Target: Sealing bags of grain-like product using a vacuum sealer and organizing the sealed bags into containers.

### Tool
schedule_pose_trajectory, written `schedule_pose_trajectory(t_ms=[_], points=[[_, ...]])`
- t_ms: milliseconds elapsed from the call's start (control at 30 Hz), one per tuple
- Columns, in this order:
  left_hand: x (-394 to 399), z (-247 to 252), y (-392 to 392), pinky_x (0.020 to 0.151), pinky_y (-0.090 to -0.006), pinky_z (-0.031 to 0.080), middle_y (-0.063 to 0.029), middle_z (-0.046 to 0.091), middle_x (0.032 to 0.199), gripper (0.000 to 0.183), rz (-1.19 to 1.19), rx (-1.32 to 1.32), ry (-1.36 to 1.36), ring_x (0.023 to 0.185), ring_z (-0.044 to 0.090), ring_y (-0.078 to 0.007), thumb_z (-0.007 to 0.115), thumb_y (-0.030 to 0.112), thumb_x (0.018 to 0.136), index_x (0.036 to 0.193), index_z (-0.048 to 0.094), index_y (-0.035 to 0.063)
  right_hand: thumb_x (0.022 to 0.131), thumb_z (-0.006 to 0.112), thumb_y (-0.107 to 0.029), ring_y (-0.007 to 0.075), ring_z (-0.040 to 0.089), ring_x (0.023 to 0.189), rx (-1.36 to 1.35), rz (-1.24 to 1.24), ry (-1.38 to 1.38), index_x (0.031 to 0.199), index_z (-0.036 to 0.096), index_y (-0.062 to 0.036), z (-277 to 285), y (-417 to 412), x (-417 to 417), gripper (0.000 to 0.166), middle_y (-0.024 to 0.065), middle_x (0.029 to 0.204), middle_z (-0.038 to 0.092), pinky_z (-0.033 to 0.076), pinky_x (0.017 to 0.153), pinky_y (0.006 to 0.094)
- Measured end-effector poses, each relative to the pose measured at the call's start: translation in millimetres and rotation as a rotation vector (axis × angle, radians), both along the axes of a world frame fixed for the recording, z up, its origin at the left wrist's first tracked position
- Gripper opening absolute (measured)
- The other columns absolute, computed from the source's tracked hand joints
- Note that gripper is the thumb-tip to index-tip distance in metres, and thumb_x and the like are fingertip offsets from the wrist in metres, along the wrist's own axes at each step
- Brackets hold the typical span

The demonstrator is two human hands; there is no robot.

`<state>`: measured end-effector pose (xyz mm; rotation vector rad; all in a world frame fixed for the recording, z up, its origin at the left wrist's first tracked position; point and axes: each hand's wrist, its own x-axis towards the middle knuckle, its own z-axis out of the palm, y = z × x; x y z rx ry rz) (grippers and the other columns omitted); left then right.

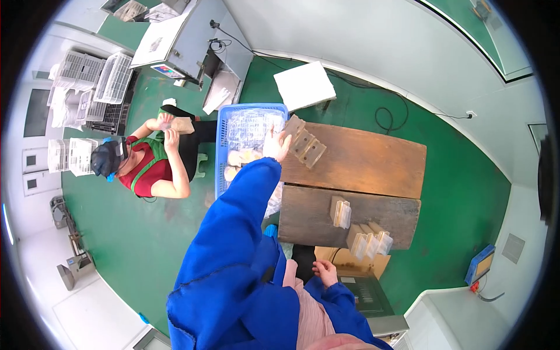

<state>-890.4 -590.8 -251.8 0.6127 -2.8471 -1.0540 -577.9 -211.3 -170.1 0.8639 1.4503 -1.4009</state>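
Note:
My left hand point(276, 146) reaches over the right rim of a blue plastic basket point(221, 144), fingers spread and nothing visibly held. The basket contains clear plastic packaging point(253, 127) and pale wrapped items point(240, 156). Close to the hand's right, a row of translucent brownish plastic cases point(306, 142) with dark round spots lies at the wooden table's point(363, 157) left end. My right hand point(326, 272) is low, near my body, its fingers loosely bent and apart, with nothing seen in it. Tan packs with clear plastic ends stand singly point(340, 212) and grouped point(369, 239) on the nearer wooden board point(306, 214).
A seated co-worker point(148, 162) at left holds a tan pack point(183, 125). A white foam-like block point(305, 85) stands behind the table. Beyond are a metal machine point(183, 48), stacked crates point(81, 72) and a cable point(389, 118) on the floor. A dark-topped appliance point(367, 295) stands near my right side.

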Motion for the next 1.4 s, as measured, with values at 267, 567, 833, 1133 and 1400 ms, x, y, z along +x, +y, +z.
schedule_pose_trajectory(t_ms=[267,567,833,1133,1400], points=[[272.2,-14.1,-6.8,0.094,-0.0443,0.048,-0.0277,0.058,0.119,0.043,0.181,0.083,-0.101,0.113,0.054,-0.0417,0.067,0.031,0.082,0.111,0.064,-0.0015,0.093,0.062,-0.021,0.0153,0.066,0.085,-0.034,0.187,0.119,0.117,0.061,-0.0039,18.0,-55.7,0.9,0.029,0.0068,0.105,0.069,0.052,0.072,0.0280],[504.1,45.1,-63.1,0.094,-0.0419,0.049,-0.0197,0.068,0.109,0.038,-0.067,0.324,-0.703,0.104,0.064,-0.0361,0.065,0.039,0.080,0.107,0.073,0.0136,0.092,0.062,-0.023,0.0118,0.064,0.080,0.020,0.451,0.356,0.102,0.066,-0.0029,34.4,-151.9,63.5,0.023,0.0057,0.091,0.070,0.051,0.070,0.0269],[600.6,47.6,-151.0,0.095,-0.0408,0.049,-0.0175,0.068,0.112,0.043,-0.063,0.411,-0.645,0.106,0.064,-0.0339,0.062,0.038,0.081,0.113,0.069,0.0095,0.092,0.062,-0.020,0.0114,0.063,0.082,-0.161,0.783,0.363,0.111,0.062,-0.0025,72.7,-295.8,72.9,0.026,0.0047,0.100,0.069,0.050,0.069,0.0260],[689.7,-8.1,-180.5,0.093,-0.0368,0.050,-0.0163,0.070,0.107,0.048,0.293,0.564,-0.729,0.101,0.067,-0.0296,0.064,0.046,0.081,0.110,0.071,0.0080,0.091,0.062,-0.019,0.0123,0.063,0.083,-0.198,0.972,0.430,0.114,0.061,-0.0023,78.2,-355.1,49.8,0.029,0.0061,0.102,0.069,0.049,0.068,0.0262],[709.6,-72.1,-179.3,0.092,-0.0360,0.051,-0.0164,0.070,0.109,0.046,0.647,0.647,-0.558,0.100,0.067,-0.0283,0.065,0.040,0.083,0.113,0.070,0.0058,0.093,0.061,-0.021,0.0108,0.062,0.082,-0.275,1.050,0.446,0.115,0.061,-0.0040,79.1,-400.1,30.6,0.029,0.0048,0.104,0.068,0.049,0.068,0.0254]])
